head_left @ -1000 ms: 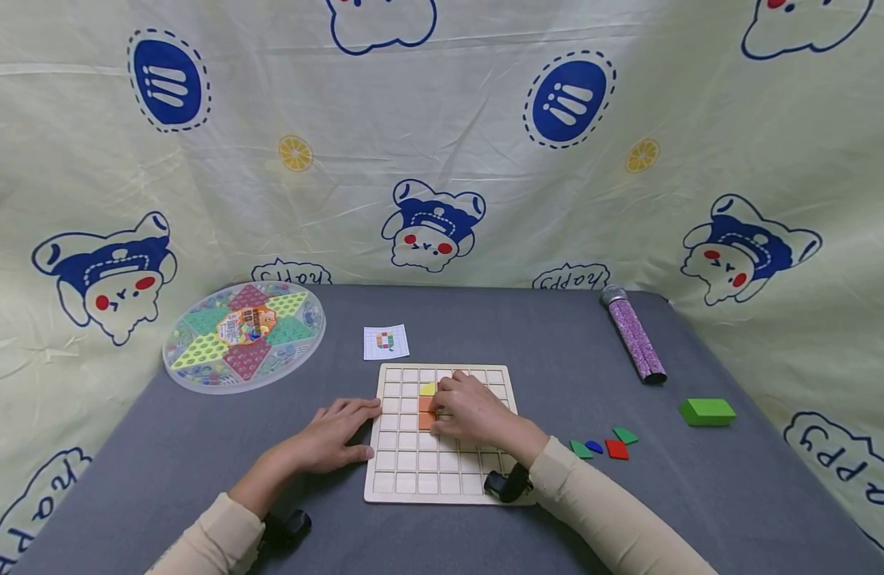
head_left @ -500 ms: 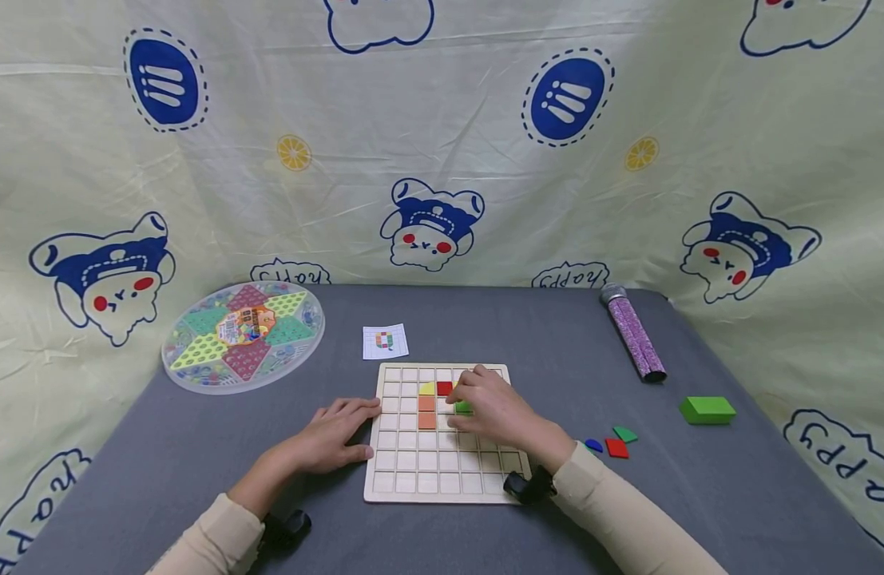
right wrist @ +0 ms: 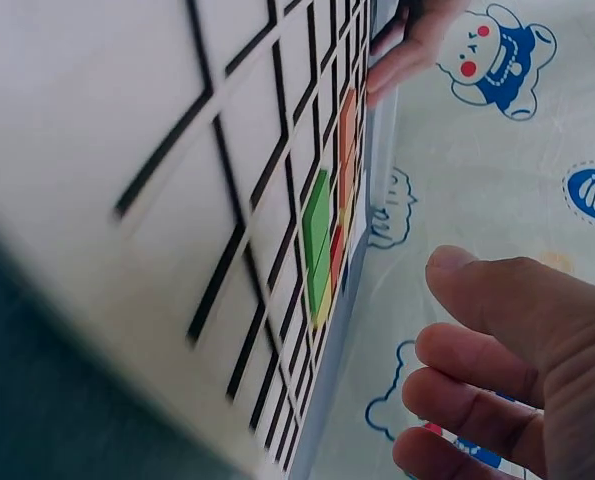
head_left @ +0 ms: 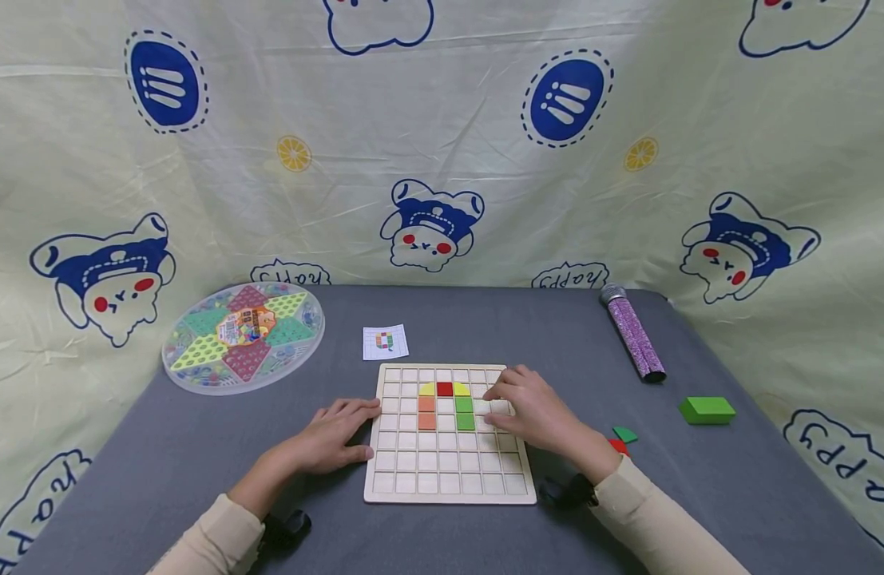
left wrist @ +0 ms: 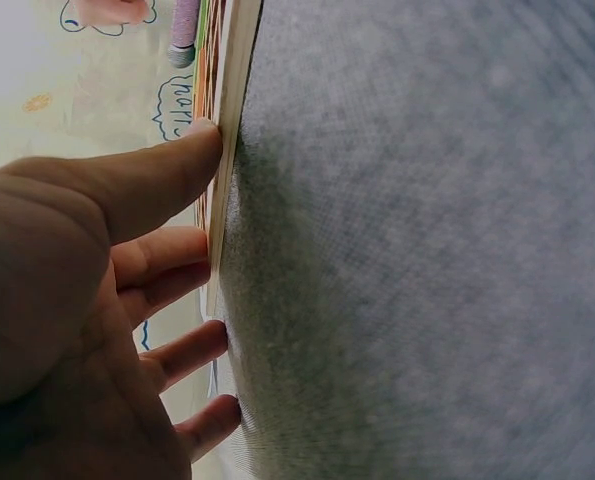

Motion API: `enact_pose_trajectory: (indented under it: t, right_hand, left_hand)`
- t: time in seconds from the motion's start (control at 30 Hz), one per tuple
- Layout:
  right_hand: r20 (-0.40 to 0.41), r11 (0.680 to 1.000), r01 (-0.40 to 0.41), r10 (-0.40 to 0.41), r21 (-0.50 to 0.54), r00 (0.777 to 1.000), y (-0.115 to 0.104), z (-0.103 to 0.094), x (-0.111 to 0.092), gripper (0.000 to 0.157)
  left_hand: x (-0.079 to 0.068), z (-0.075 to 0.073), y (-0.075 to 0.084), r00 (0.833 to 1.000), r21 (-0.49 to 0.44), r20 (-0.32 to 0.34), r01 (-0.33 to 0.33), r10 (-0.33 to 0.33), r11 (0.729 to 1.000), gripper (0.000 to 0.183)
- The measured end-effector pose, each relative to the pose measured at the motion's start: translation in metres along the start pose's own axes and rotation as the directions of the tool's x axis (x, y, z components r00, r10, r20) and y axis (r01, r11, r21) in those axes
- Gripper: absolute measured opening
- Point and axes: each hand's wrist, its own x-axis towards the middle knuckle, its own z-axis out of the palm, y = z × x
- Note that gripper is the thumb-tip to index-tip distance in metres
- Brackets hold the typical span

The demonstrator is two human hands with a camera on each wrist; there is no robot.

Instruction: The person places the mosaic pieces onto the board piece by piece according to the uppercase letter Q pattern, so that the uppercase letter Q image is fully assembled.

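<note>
A pale wooden grid board (head_left: 427, 463) lies on the table, bearing a red square (head_left: 445, 389) between two yellow pieces (head_left: 427, 389). Below these sit two orange squares (head_left: 427, 421) in one column and two green squares (head_left: 465, 422) in another. My left hand (head_left: 337, 438) touches the board's left edge with thumb and fingertips, as the left wrist view also shows. Over the board's right part hovers my right hand (head_left: 535, 411), fingers loosely bent and nothing between them; the right wrist view shows the same hand (right wrist: 507, 370) apart from the grid.
A green piece (head_left: 624, 434) and a partly hidden red piece (head_left: 618, 446) lie right of the board. Farther right are a green block (head_left: 707, 410) and a purple microphone (head_left: 634, 335). Behind the board rests a pattern card (head_left: 385, 343), with a round star-patterned game board (head_left: 243, 337) leftward.
My right hand has moved rightward off the coloured pieces, leaving the two green squares in full view. My left hand has stayed at the board's edge.
</note>
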Motion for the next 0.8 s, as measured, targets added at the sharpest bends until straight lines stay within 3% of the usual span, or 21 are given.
enact_pose_trajectory:
  t: [0.4, 0.8]
  right_hand:
    - [-0.060, 1.000, -0.011, 0.011, 0.001, 0.998, 0.027, -0.012, -0.027, 0.025]
    - [-0.021, 0.995, -0.099, 0.098, -0.030, 0.995, 0.045, -0.022, -0.058, 0.025]
  left_hand:
    - [0.000, 0.001, -0.001, 1.000, -0.001, 0.006, -0.003, 0.003, 1.000, 0.060]
    - [0.001, 0.001, -0.001, 1.000, -0.002, 0.004, 0.004, -0.004, 1.000, 0.061]
